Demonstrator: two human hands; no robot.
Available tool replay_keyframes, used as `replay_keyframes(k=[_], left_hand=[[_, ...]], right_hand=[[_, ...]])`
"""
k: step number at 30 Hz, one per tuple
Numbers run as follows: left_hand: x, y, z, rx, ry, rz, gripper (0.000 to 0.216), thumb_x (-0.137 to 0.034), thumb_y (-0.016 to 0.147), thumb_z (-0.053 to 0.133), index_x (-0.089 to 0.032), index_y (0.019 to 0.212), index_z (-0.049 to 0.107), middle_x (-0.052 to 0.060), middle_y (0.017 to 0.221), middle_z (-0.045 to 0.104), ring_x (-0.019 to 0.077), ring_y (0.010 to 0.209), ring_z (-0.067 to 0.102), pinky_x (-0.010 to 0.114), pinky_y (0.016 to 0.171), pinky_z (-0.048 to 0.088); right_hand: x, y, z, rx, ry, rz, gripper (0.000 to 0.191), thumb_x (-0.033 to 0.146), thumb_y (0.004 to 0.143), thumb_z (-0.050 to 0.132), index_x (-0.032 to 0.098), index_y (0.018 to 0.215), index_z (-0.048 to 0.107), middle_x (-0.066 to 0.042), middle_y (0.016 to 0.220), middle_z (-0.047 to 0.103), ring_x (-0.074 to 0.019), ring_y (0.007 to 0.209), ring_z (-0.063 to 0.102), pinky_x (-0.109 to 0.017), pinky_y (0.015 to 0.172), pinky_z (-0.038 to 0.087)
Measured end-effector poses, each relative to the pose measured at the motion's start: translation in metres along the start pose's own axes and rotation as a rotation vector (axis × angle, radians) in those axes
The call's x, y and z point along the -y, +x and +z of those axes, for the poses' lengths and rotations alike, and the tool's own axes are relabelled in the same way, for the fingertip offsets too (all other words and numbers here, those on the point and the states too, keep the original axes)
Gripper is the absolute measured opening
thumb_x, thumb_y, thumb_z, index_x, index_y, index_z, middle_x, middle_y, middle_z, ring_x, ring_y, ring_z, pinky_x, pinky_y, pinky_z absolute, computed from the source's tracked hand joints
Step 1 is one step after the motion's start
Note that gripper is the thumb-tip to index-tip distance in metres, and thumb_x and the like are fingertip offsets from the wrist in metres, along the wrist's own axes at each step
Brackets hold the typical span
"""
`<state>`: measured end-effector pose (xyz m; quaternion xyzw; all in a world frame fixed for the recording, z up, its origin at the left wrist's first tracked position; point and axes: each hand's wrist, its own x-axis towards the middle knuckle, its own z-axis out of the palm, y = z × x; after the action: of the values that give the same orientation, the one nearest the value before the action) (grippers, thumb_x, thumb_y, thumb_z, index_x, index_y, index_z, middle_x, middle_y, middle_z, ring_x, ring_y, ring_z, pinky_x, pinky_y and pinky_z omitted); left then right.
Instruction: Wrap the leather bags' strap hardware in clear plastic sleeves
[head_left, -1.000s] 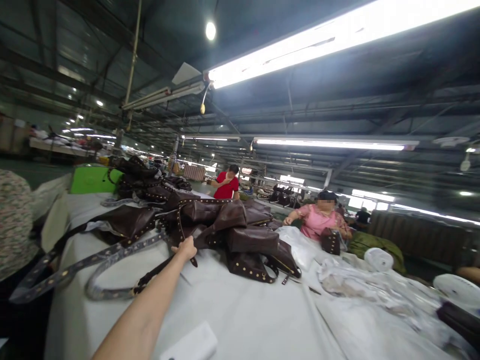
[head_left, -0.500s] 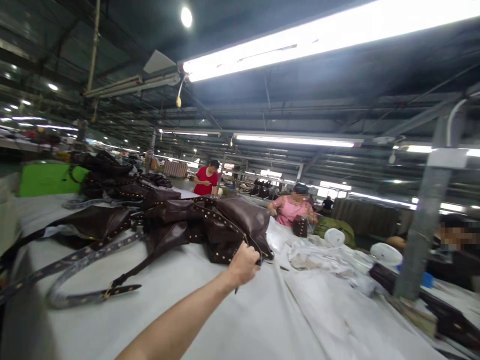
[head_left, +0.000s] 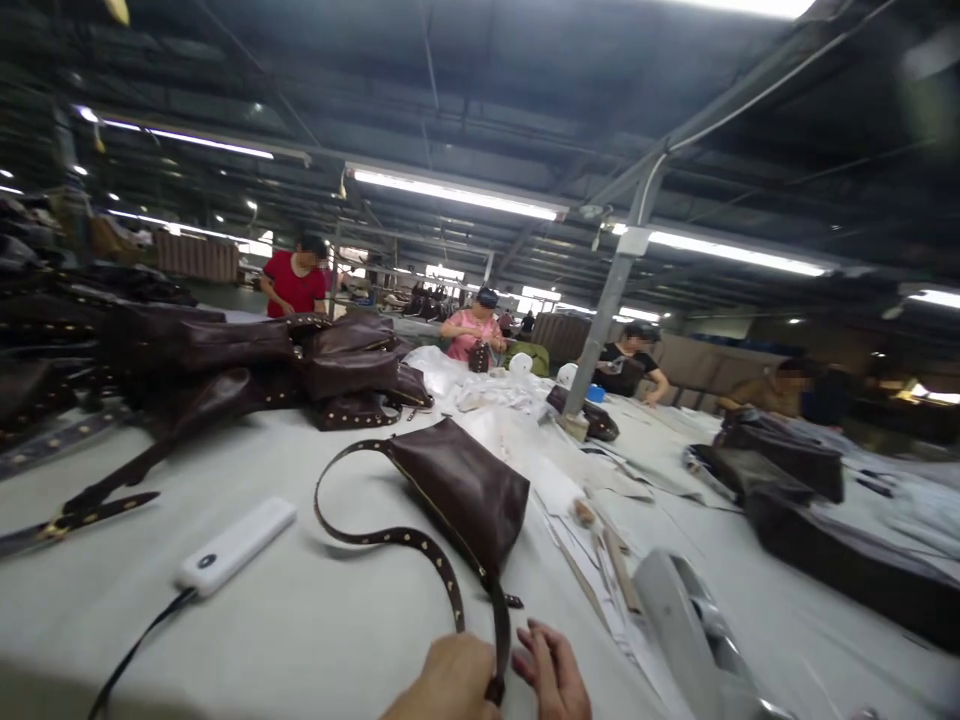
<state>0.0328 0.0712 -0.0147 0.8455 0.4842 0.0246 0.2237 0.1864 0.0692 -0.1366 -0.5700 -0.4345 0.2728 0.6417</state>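
A dark brown leather bag (head_left: 465,490) with a studded strap (head_left: 390,535) lies on the white table (head_left: 330,630) just in front of me. My left hand (head_left: 446,685) is at the bottom edge, closed round the end of that strap. Right beside it is my right hand (head_left: 553,672), its fingers stretched out and touching the strap's end near a small buckle. The bag stands apart from the pile of similar brown studded bags (head_left: 247,365) at the far left.
A white power bank (head_left: 234,545) with a black cable lies to the left. A grey device (head_left: 679,625) and paper strips sit to the right, dark bags (head_left: 784,470) further right. A metal post (head_left: 609,320) rises mid-table. People in red (head_left: 296,285), pink (head_left: 472,330) and black (head_left: 634,368) work beyond.
My left hand has pulled one brown bag out of the pile and drawn it close by its strap. My right hand has come into view. The camera has swung right and down.
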Motion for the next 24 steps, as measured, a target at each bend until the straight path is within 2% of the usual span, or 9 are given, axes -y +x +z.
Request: replay_keyframes(k=[4,6,9,12,15,17,19,21,24], left_hand=[[-0.006,-0.025,0.034,-0.010,-0.186,0.111,0.034,-0.022,0.072,0.056,-0.016,0.104,0.065,0.014,0.111,0.068,0.0271,0.098,0.062,0.032,0.084,0.047],[-0.006,-0.039,0.040,-0.001,-0.249,0.184,0.027,-0.021,0.071,0.056,-0.018,0.096,0.065,0.009,0.102,0.069,0.0227,0.088,0.062,0.028,0.076,0.047],[-0.003,-0.058,0.032,0.058,-0.359,0.256,0.015,-0.019,0.071,0.052,-0.020,0.075,0.066,0.000,0.073,0.067,0.0160,0.065,0.056,0.023,0.058,0.040],[0.007,-0.062,0.016,-0.014,-0.471,0.259,0.023,-0.018,0.075,0.045,-0.018,0.074,0.068,-0.001,0.068,0.066,0.0149,0.063,0.057,0.023,0.059,0.040],[0.028,-0.049,0.008,-0.218,-0.543,0.169,0.027,-0.022,0.077,0.045,-0.018,0.082,0.071,0.003,0.077,0.069,0.0181,0.074,0.061,0.026,0.070,0.042],[0.043,-0.034,0.008,-0.330,-0.625,0.089,0.026,-0.024,0.076,0.047,-0.017,0.085,0.070,0.004,0.080,0.069,0.0197,0.078,0.060,0.028,0.074,0.043],[0.056,-0.018,0.010,-0.363,-0.701,0.022,0.026,-0.022,0.073,0.047,-0.015,0.087,0.068,0.006,0.083,0.068,0.0202,0.079,0.060,0.028,0.074,0.045],[0.061,-0.002,0.013,-0.362,-0.744,-0.021,0.027,-0.019,0.071,0.048,-0.014,0.089,0.066,0.006,0.086,0.067,0.0200,0.082,0.060,0.028,0.075,0.045],[0.056,0.022,0.019,-0.335,-0.796,-0.070,0.025,-0.015,0.067,0.051,-0.013,0.089,0.064,0.004,0.080,0.065,0.0175,0.074,0.060,0.026,0.068,0.046]], right_hand=[[0.021,0.004,-0.002,0.051,0.135,0.188,0.060,0.065,0.072,0.064,0.017,0.108,0.057,-0.013,0.110,0.067,-0.0302,0.104,0.065,-0.035,0.081,0.056],[0.029,0.003,-0.004,0.069,0.144,0.199,0.064,0.062,0.071,0.064,0.017,0.115,0.056,-0.014,0.115,0.065,-0.0284,0.101,0.067,-0.035,0.079,0.057],[0.038,0.003,-0.008,0.117,0.005,0.157,0.059,0.055,0.074,0.060,0.017,0.119,0.057,-0.013,0.113,0.065,-0.0245,0.087,0.068,-0.032,0.065,0.057],[0.049,0.002,-0.008,0.207,-0.233,0.060,0.046,0.047,0.076,0.055,0.018,0.111,0.063,-0.011,0.104,0.069,-0.0223,0.079,0.067,-0.031,0.059,0.054],[0.058,-0.003,0.001,0.268,-0.329,0.044,0.038,0.045,0.081,0.048,0.018,0.100,0.066,-0.009,0.089,0.070,-0.0208,0.070,0.066,-0.032,0.063,0.053],[0.062,-0.008,0.010,0.280,-0.371,0.050,0.035,0.041,0.079,0.051,0.016,0.101,0.065,-0.009,0.085,0.070,-0.0218,0.069,0.066,-0.033,0.067,0.052],[0.065,-0.012,0.017,0.291,-0.430,0.034,0.037,0.029,0.072,0.058,0.015,0.105,0.064,-0.012,0.089,0.070,-0.0250,0.079,0.066,-0.035,0.078,0.049],[0.068,-0.012,0.021,0.318,-0.466,0.012,0.040,0.018,0.066,0.056,0.015,0.105,0.065,-0.012,0.093,0.070,-0.0267,0.089,0.064,-0.035,0.086,0.045],[0.075,-0.007,0.020,0.407,-0.448,0.004,0.034,0.015,0.067,0.048,0.019,0.094,0.068,-0.007,0.087,0.071,-0.0232,0.086,0.064,-0.031,0.081,0.045]])
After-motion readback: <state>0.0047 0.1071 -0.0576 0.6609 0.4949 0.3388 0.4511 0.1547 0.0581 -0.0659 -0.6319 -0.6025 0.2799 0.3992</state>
